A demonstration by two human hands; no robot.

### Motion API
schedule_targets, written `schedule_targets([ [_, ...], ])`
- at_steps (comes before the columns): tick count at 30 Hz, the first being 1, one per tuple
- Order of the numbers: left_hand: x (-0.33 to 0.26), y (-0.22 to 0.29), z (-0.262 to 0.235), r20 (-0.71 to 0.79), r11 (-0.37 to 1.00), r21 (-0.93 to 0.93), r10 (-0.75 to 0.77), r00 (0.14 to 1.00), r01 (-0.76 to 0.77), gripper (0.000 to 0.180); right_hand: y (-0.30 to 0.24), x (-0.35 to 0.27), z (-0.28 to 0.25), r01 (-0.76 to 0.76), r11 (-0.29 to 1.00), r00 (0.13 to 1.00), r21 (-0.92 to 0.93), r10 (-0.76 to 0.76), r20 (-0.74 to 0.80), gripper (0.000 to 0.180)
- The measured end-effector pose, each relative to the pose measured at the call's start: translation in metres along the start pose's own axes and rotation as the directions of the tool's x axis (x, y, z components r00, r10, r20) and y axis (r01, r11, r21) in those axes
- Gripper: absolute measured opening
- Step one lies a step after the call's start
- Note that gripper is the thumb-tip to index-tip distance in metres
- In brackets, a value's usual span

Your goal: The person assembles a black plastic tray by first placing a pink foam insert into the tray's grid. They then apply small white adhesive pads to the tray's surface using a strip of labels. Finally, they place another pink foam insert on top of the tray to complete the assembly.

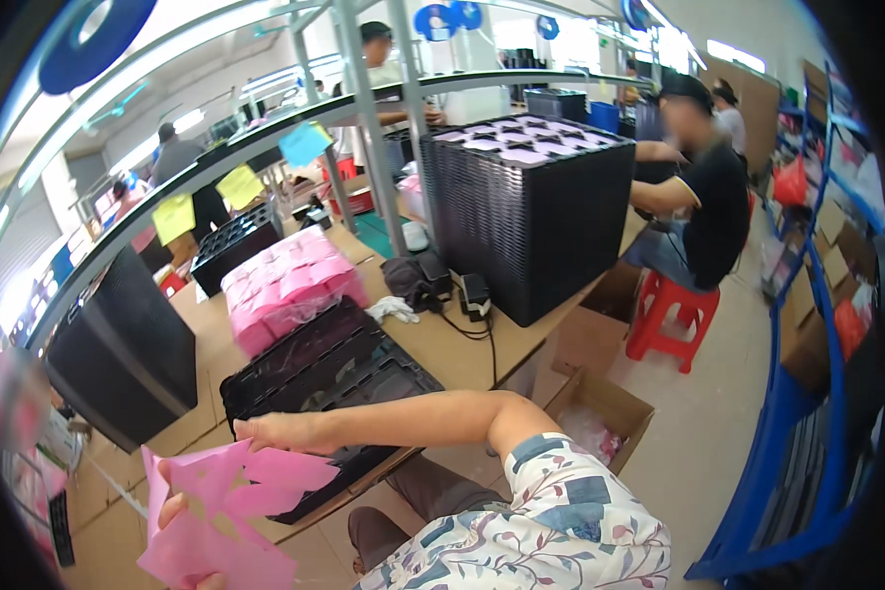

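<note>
My right hand reaches across my body to the left and pinches the top edge of a pink cut-out sheet. My left hand holds the same sheet from below, mostly hidden behind it, with only the fingertips showing at its left edge. The sheet hangs over the near edge of the cardboard-covered table. Just behind it lies a flat black plastic tray with empty compartments.
A pile of pink sheets sits behind the tray. Tall stacks of black trays stand at right and at left. A seated person on a red stool works at right. An open cardboard box is on the floor.
</note>
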State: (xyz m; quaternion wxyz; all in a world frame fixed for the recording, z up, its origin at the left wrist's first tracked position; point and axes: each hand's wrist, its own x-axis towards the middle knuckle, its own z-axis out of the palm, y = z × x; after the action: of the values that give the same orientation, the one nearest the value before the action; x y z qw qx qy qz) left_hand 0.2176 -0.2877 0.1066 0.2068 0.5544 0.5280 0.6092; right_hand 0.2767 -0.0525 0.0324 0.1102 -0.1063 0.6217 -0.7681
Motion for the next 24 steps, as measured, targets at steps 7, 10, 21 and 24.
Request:
schedule_targets([
  [7,0.039,-0.014,0.051,0.225,0.986,-0.090,-0.114,0.968,0.137,0.067,0.028,-0.042,0.014,0.180,0.880,0.929,0.440,-0.299,0.218,0.056],
  [10,0.048,-0.021,0.070,0.308,0.973,-0.109,-0.164,0.937,0.206,0.068,0.025,-0.073,0.021,0.252,0.861,0.875,0.443,-0.397,0.275,0.053],
  [21,0.032,-0.038,0.098,0.359,0.929,-0.171,-0.251,0.899,0.327,0.072,0.035,-0.124,-0.005,0.527,0.792,0.836,0.309,-0.549,-0.017,0.035],
  [24,0.008,-0.040,0.074,0.305,0.922,-0.232,-0.234,0.923,0.310,0.073,0.027,-0.139,-0.005,0.642,0.750,0.762,0.159,-0.648,-0.018,0.027],
])
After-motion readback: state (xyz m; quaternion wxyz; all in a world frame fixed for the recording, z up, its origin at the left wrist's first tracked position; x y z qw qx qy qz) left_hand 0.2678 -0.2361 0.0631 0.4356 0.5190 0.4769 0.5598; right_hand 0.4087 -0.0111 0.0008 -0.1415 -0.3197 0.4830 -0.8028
